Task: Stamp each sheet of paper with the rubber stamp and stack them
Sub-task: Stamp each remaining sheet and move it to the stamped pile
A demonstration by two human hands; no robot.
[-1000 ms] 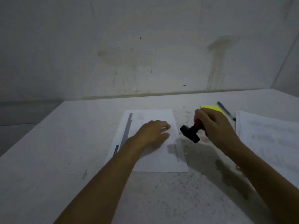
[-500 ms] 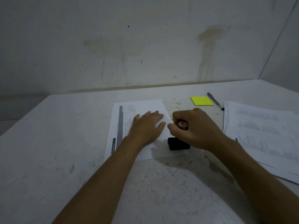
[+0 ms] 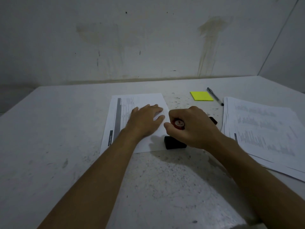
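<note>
Left hand [image 3: 145,120]: flat, fingers spread, on the sheet [image 3: 140,103].
Right hand [image 3: 191,128]: fist around the stamp [image 3: 175,142] (handle mostly hidden).
Stamp base: on the sheet's near-right corner.

Print on the sheet [image 3: 132,103] and stack [image 3: 264,129], seemingly too blurred to read.

One head-worn wide-angle view looks forward and down, close over the table [image 3: 49,146], facing the wall [image 3: 148,38].

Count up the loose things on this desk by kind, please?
Single sheet under left hand: 1
Paper stack: 1
Rubber stamp in right hand: 1
Yellow sticky pad: 1
Pen: 1
Total: 5
</note>
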